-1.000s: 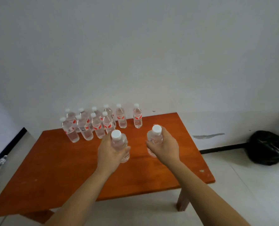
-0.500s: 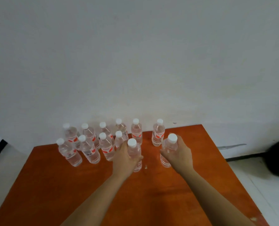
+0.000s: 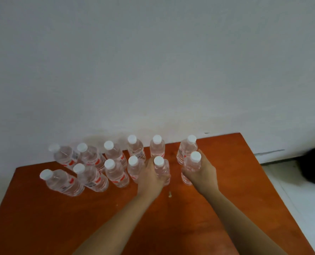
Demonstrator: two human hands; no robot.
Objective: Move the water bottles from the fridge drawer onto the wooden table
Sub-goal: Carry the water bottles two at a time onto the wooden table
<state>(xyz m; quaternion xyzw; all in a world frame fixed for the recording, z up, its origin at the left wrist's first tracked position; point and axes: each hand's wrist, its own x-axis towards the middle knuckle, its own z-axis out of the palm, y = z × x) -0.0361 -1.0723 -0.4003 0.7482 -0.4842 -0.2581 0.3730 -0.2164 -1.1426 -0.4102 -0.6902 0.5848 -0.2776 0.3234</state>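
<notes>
Several clear water bottles [image 3: 116, 172] with white caps and red labels stand in two rows at the far side of the wooden table [image 3: 61, 218], against the wall. My left hand [image 3: 151, 178] is wrapped around one upright bottle [image 3: 161, 167] at the right end of the near row. My right hand [image 3: 203, 173] grips another upright bottle [image 3: 192, 165] just to the right, in front of the back row's last bottle [image 3: 187, 149]. Both held bottles look to be at or near the tabletop; contact is hidden by my hands.
A white wall rises right behind the table. A dark bag [image 3: 314, 168] lies on the pale floor [image 3: 300, 208] to the right of the table. A small crumb [image 3: 170, 195] sits on the tabletop near my left wrist.
Both hands have carried their bottles forward and down toward the far rows. The view has moved closer over the table.
</notes>
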